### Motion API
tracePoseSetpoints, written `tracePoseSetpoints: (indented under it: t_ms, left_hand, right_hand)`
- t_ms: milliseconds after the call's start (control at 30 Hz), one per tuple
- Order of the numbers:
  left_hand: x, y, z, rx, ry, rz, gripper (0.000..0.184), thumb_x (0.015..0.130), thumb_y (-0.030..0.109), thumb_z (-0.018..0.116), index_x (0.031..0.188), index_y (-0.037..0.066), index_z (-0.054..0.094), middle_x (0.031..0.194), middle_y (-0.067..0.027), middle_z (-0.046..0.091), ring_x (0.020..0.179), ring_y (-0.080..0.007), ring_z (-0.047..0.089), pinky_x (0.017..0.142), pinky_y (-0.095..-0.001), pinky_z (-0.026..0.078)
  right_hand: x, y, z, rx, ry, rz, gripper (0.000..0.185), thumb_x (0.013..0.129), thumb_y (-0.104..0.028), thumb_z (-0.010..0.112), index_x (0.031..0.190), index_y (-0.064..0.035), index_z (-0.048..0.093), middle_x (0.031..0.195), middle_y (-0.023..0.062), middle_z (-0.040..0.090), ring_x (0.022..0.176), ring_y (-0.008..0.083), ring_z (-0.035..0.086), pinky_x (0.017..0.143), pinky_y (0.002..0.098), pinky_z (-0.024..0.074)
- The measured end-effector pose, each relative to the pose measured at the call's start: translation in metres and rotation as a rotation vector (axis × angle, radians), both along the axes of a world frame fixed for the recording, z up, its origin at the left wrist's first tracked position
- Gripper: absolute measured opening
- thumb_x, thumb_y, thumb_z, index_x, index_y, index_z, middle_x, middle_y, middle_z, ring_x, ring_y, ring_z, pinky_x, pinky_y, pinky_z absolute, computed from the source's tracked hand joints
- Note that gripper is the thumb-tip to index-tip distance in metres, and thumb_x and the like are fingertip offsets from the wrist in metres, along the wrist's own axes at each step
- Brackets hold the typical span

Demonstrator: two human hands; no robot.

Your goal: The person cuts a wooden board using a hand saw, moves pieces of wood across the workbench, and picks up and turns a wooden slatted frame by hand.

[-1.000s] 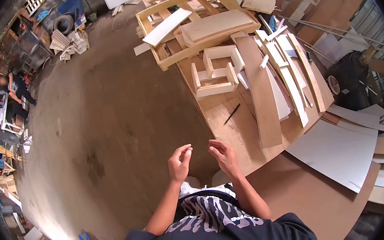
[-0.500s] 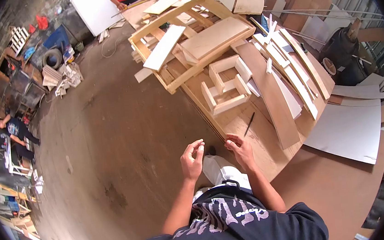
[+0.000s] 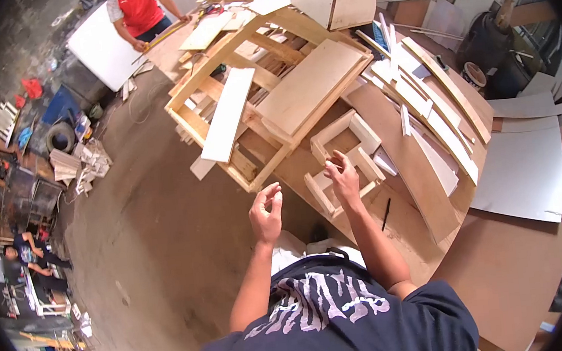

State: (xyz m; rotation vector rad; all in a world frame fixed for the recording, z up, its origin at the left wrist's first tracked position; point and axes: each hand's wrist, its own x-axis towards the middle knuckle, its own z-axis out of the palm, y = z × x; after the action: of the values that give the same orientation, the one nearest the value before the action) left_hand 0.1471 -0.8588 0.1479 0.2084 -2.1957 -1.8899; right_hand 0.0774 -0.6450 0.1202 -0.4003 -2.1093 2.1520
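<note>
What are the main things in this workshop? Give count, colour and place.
Workbench: one, brown, centre right
Large frame: one, pale wood, on workbench
White board: one, white, across large frame
Small frames: apparently two, pale, on workbench
Long board: one, brown, beside small frames
Strips: several, pale, workbench's right side
Thin stick: one, black, on workbench
Sheets: at least two, greyish and brown, right
Drum: one, black, far right
Tyre: one, black, left
Co-workers: two, red top beyond workbench, dark top left
Left hand: one, bare, above floor
Right hand: one, bare, before small frames
</note>
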Motion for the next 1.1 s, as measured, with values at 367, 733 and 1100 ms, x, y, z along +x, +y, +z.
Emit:
tracePoseSetpoints:
  t_ms: [367, 733, 1100]
  left_hand:
    - [-0.247, -0.030, -0.028, -0.375, 0.040, -0.178, 0.048, 0.093, 0.021, 0.070, 0.137, 0.003, 0.060, 0.144, -0.0183, 0.056, 0.135, -0.0374, 0.052, 0.114, -0.0444, 0.041]
    - [-0.354, -0.044, -0.053, -0.725, -0.182, -0.477, 0.056, 0.095, 0.035, 0.069, 0.135, -0.002, 0.061, 0.140, -0.0248, 0.058, 0.135, -0.0400, 0.050, 0.113, -0.0489, 0.040]
    - [-0.299, -0.050, -0.002, -0.236, 0.029, -0.454, 0.051, 0.095, 0.016, 0.065, 0.140, -0.004, 0.051, 0.134, -0.0236, 0.056, 0.128, -0.0407, 0.052, 0.112, -0.0470, 0.040]
  right_hand:
    - [-0.158, -0.054, -0.039, 0.373, -0.163, -0.367, 0.068, 0.098, -0.036, 0.065, 0.152, -0.0019, 0.042, 0.135, 0.0231, 0.065, 0.121, 0.0344, 0.066, 0.102, 0.0427, 0.0517]
    - [-0.207, -0.088, -0.064, 0.308, -0.383, -0.815, 0.049, 0.101, -0.033, 0.060, 0.139, -0.0030, 0.055, 0.125, 0.0244, 0.068, 0.118, 0.0441, 0.063, 0.099, 0.0514, 0.0488]
    - [-0.164, -0.088, -0.053, 0.314, -0.097, -0.933, 0.041, 0.101, -0.037, 0.062, 0.130, -0.0071, 0.066, 0.104, 0.0168, 0.076, 0.094, 0.0366, 0.072, 0.083, 0.0458, 0.0541]
